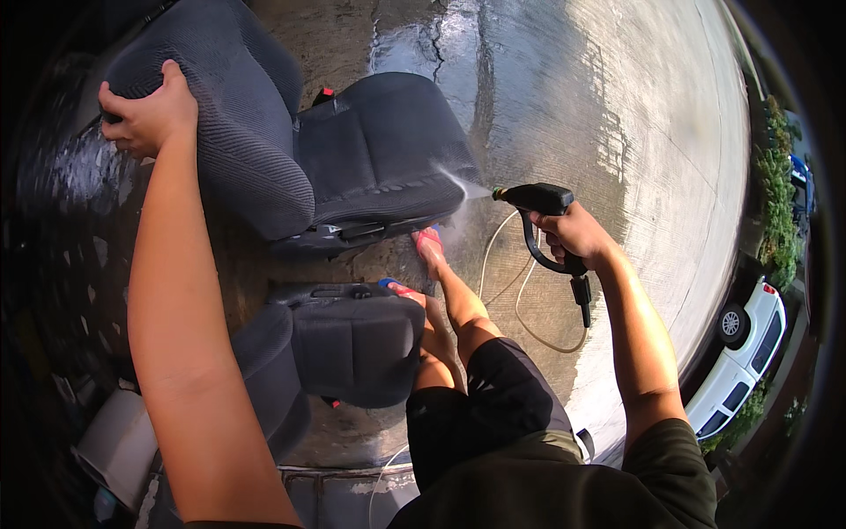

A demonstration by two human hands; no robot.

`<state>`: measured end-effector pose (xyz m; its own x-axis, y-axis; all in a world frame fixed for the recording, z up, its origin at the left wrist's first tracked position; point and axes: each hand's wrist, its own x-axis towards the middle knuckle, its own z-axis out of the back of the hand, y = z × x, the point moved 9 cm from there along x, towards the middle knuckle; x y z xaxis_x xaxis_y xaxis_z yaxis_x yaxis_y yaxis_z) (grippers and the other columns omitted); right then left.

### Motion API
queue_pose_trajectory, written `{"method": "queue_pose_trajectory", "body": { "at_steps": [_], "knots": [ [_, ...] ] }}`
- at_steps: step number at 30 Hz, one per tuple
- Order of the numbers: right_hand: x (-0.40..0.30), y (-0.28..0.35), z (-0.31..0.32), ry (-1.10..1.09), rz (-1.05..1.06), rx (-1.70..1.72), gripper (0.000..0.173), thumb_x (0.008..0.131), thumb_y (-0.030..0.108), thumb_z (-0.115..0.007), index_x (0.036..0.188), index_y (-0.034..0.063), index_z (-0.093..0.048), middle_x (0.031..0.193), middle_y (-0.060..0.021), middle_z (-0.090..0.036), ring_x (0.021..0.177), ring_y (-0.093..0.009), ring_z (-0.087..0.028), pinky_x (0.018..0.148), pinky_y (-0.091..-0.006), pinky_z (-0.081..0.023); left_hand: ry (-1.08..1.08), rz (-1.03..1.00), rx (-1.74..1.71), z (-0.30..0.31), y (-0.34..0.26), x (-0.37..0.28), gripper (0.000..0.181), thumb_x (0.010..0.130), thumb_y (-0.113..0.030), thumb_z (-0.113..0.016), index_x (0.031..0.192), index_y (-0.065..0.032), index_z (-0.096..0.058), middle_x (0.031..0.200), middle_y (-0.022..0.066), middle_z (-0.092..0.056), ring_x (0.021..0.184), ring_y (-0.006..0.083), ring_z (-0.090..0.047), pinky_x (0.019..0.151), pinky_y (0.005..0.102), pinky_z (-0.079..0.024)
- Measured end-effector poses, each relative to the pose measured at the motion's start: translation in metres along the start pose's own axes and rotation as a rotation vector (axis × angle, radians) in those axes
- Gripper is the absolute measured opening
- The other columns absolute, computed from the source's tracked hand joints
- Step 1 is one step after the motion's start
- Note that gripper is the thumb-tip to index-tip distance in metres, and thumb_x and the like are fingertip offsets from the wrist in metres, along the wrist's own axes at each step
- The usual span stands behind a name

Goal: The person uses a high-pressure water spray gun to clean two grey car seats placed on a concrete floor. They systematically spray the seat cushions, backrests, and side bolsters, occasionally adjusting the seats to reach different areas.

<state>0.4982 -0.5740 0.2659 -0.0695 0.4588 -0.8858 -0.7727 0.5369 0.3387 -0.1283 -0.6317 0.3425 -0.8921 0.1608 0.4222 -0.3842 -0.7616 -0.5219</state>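
My right hand (574, 233) grips a black pressure washer spray gun (538, 197) by its handle. Its nozzle points left, and a white fan of water meets the front edge of a dark grey fabric car seat cushion (396, 142). With fingers spread around its top, my left hand (153, 116) holds the backrest (244, 132) of the same seat. A pale hose (562, 349) hangs from the gun and loops over the ground. Nearer my body stands a second grey car seat (357, 347), beside my legs.
Wet concrete (529, 112) lies around the seats, with my feet in sandals between them. A whitish bucket-like container (119, 443) lies tilted at the lower left. A white vehicle (743, 370) is parked at the far right, near green plants (776, 198).
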Motion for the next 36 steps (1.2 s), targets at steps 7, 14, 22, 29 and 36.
{"method": "queue_pose_trajectory", "body": {
  "at_steps": [7, 14, 22, 29, 36],
  "knots": [
    [-0.007, 0.005, -0.030, 0.042, 0.004, -0.004, 0.016, 0.102, 0.019, -0.067, 0.101, 0.0042, -0.063, 0.061, 0.0012, -0.049, 0.049, -0.012, -0.048, 0.047, -0.0331, -0.040, -0.004, -0.053, -0.027, 0.006, -0.003, -0.002, 0.102, 0.078, -0.056, -0.082, 0.158, -0.0241, -0.026, 0.158, 0.0332, -0.024, 0.143, 0.0516, -0.034, 0.109, 0.0678, -0.036],
    [-0.002, 0.000, -0.057, 0.089, 0.015, -0.001, 0.020, 0.101, 0.021, -0.069, 0.097, 0.0020, -0.066, 0.059, -0.0015, -0.051, 0.047, -0.014, -0.050, 0.046, -0.0344, -0.040, 0.000, -0.051, -0.025, 0.004, -0.002, -0.003, 0.102, 0.079, -0.055, -0.082, 0.157, -0.0222, -0.025, 0.158, 0.0348, -0.023, 0.145, 0.0519, -0.033, 0.108, 0.0683, -0.037],
    [-0.001, 0.018, -0.083, 0.119, 0.021, -0.072, 0.018, 0.103, 0.020, -0.067, 0.104, 0.0023, -0.064, 0.060, 0.0009, -0.048, 0.048, -0.012, -0.047, 0.047, -0.0329, -0.039, -0.006, -0.054, -0.015, 0.003, -0.001, -0.002, 0.102, 0.079, -0.053, -0.082, 0.157, -0.0209, -0.026, 0.157, 0.0342, -0.025, 0.143, 0.0527, -0.035, 0.107, 0.0688, -0.038],
    [0.009, 0.029, -0.100, 0.126, 0.033, -0.120, 0.027, 0.101, 0.024, -0.069, 0.090, -0.0013, -0.068, 0.058, -0.0018, -0.054, 0.046, -0.013, -0.049, 0.047, -0.0346, -0.038, -0.013, -0.074, 0.006, -0.001, -0.001, 0.002, 0.102, 0.079, -0.052, -0.083, 0.157, -0.0211, -0.026, 0.157, 0.0333, -0.026, 0.139, 0.0523, -0.041, 0.111, 0.0638, -0.039],
    [0.003, 0.062, -0.128, 0.192, 0.065, -0.183, 0.030, 0.100, 0.026, -0.069, 0.095, -0.0043, -0.072, 0.061, -0.0032, -0.058, 0.049, -0.013, -0.052, 0.050, -0.0342, -0.041, 0.031, -0.093, -0.016, 0.000, -0.005, -0.001, 0.103, 0.078, -0.053, -0.084, 0.158, -0.0202, -0.028, 0.153, 0.0335, -0.031, 0.138, 0.0512, -0.043, 0.112, 0.0606, -0.039]
  ]
}}
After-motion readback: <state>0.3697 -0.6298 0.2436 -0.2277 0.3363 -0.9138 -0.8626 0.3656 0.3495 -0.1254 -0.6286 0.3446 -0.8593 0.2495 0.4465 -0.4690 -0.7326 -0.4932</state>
